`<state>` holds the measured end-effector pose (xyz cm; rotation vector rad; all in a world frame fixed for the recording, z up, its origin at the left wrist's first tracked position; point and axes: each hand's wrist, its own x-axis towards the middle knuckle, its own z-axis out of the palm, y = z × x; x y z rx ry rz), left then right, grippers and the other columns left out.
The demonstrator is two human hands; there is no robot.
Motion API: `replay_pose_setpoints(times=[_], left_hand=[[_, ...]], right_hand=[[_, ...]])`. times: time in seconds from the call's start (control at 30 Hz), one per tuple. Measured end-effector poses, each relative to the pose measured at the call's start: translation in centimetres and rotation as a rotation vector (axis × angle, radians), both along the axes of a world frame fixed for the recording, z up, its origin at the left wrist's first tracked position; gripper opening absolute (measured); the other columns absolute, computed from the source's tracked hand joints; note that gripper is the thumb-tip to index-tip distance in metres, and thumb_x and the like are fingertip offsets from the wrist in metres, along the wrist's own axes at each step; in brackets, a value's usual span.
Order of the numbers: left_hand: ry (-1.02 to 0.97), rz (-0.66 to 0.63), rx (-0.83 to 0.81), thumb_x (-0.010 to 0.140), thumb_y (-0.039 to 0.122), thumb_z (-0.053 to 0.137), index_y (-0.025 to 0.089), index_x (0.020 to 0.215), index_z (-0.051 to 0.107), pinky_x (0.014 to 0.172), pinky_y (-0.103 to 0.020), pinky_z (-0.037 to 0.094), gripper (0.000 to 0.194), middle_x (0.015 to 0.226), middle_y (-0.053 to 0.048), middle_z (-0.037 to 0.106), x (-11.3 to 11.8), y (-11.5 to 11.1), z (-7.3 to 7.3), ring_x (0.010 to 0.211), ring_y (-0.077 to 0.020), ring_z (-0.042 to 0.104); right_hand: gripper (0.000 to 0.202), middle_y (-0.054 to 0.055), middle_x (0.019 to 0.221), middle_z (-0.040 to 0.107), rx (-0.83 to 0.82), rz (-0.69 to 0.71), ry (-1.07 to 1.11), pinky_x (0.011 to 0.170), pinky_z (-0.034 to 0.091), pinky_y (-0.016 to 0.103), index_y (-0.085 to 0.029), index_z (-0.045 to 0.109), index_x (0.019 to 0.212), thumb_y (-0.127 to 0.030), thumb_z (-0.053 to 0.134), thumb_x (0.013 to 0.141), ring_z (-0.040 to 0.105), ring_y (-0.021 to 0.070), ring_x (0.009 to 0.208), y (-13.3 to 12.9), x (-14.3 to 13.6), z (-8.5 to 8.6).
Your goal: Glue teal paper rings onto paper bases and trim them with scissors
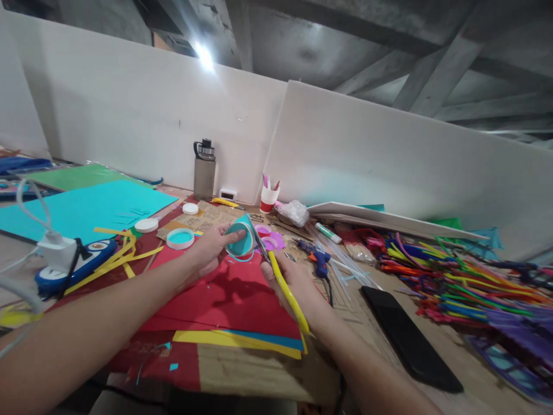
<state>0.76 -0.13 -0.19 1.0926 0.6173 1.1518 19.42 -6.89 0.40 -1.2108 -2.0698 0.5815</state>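
My left hand is closed on a white round lid with turquoise paper in it, the thumb pressing on its face. A corner of the paper sticks up past the rim. My right hand grips yellow-handled scissors, whose blades point up at the right side of the lid, close to the paper. Whether the blades touch it I cannot tell. Below both hands lie red sheets, with yellow and blue sheets under them. A thin turquoise paper strip hangs just under the lid.
Another turquoise-filled lid and white lids lie left. Yellow strips cross near a blue power strip. A bottle and pen cup stand behind. Right are a glue gun, black phone and pipe cleaners.
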Motion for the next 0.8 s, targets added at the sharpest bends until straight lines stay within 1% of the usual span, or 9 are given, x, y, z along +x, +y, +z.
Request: replay_pose_setpoints(times=[0.17, 0.43, 0.63, 0.8], left_hand=[[0.026, 0.019, 0.035, 0.066, 0.027, 0.075, 0.012, 0.083, 0.066, 0.065, -0.024, 0.049, 0.024, 0.077, -0.006, 0.069, 0.0, -0.1, 0.1, 0.065, -0.0134, 0.062], [0.081, 0.004, 0.072, 0.066, 0.03, 0.074, 0.012, 0.084, 0.064, 0.066, -0.026, 0.048, 0.027, 0.078, -0.005, 0.068, -0.3, 0.0, 0.1, 0.068, -0.0149, 0.062], [0.111, -0.011, 0.092, 0.065, 0.029, 0.075, 0.013, 0.089, 0.066, 0.066, -0.025, 0.046, 0.03, 0.077, -0.005, 0.068, -0.6, 0.0, 0.4, 0.068, -0.0142, 0.061], [0.106, 0.003, 0.068, 0.063, 0.03, 0.076, 0.014, 0.085, 0.067, 0.064, -0.025, 0.046, 0.028, 0.074, -0.004, 0.068, -0.6, 0.1, 0.6, 0.066, -0.0148, 0.061]], right_hand=[[0.027, -0.004, 0.068, 0.042, 0.001, -0.01, 0.0, 0.054, 0.028, 0.021, -0.02, 0.044, 0.08, -0.044, 0.039, 0.091, 0.039, 0.011, 0.062, 0.0, -0.1, -0.3], [0.031, -0.004, 0.066, 0.043, -0.017, -0.013, -0.038, 0.056, 0.028, 0.022, -0.019, 0.044, 0.076, -0.046, 0.039, 0.091, 0.039, 0.0109, 0.062, -0.5, -0.2, 1.0], [0.026, -0.005, 0.066, 0.041, -0.006, 0.005, -0.019, 0.055, 0.029, 0.021, -0.018, 0.044, 0.077, -0.042, 0.045, 0.089, 0.037, 0.0102, 0.061, -0.1, 0.0, 0.4], [0.023, -0.005, 0.069, 0.042, -0.022, 0.033, -0.002, 0.056, 0.03, 0.021, -0.019, 0.045, 0.081, -0.04, 0.047, 0.088, 0.037, 0.0104, 0.063, 0.1, 0.1, -0.1]])
